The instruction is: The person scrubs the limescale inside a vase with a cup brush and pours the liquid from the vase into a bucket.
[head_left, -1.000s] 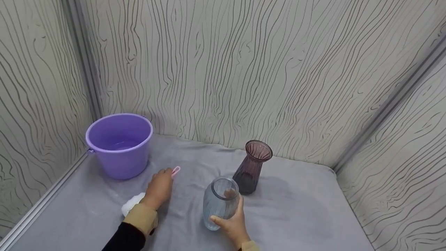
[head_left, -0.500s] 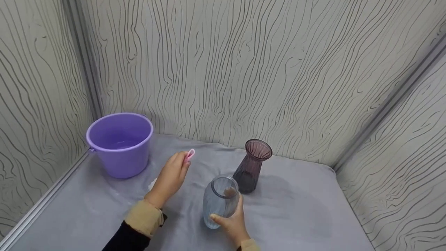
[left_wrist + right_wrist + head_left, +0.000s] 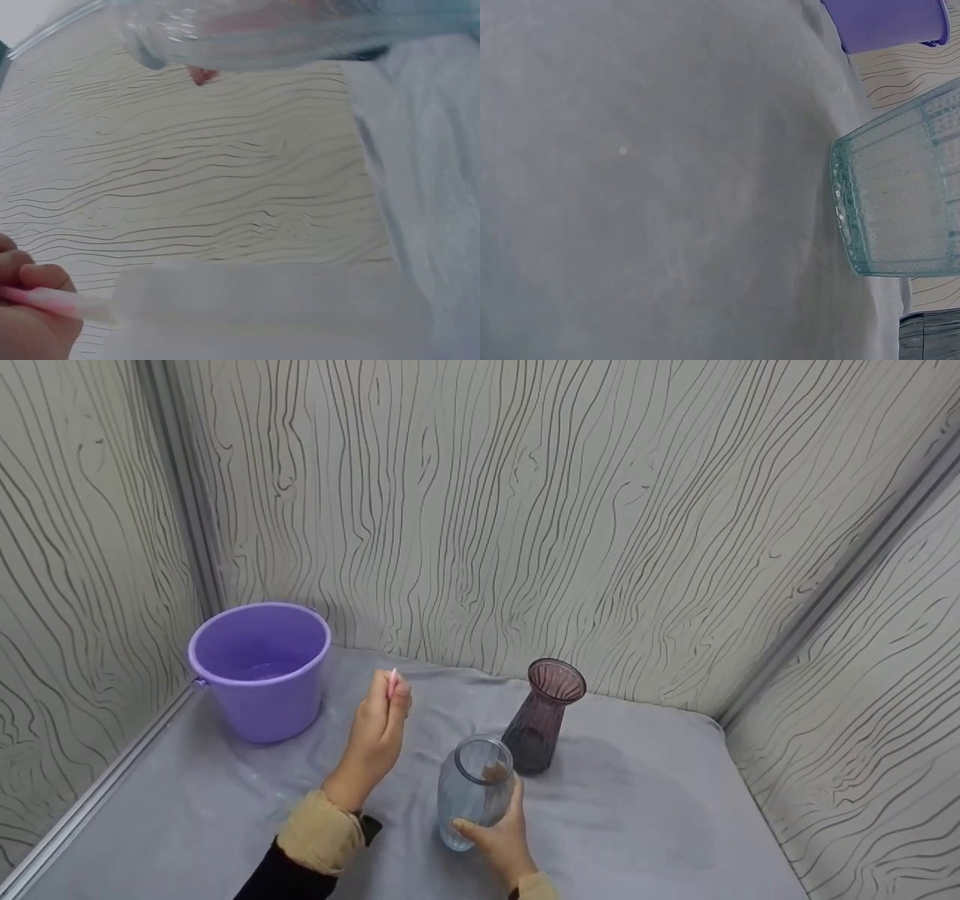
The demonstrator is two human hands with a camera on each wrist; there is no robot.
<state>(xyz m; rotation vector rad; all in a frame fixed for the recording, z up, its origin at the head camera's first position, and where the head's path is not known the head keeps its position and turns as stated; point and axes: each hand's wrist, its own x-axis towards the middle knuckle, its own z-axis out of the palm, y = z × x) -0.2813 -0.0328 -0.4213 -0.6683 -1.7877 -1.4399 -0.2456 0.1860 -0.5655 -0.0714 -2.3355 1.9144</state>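
My left hand (image 3: 373, 735) grips the pink handle of a bottle brush (image 3: 392, 681), raised between the bucket and the blue vase. In the left wrist view the thick white head (image 3: 277, 311) of the brush is blurred along the bottom; in the head view my hand and forearm hide it. A pale blue ribbed glass vase (image 3: 463, 799) stands mouth up, leaning slightly. Around its right side wraps my right hand (image 3: 504, 840), thumb on the near face, with fingers partly seen through the glass. Its thick base shows in the right wrist view, close over the cloth.
Just behind the blue vase stands a purple glass vase (image 3: 536, 727) with a flared rim. At the back left is a purple bucket (image 3: 274, 709). A grey cloth (image 3: 630, 825) covers the table, with patterned wall panels (image 3: 480, 510) close behind.
My left hand has lifted the brush from low beside the bucket, moving up and slightly right, and turned it so the handle's end points upward. The right hand and blue vase stay nearly still.
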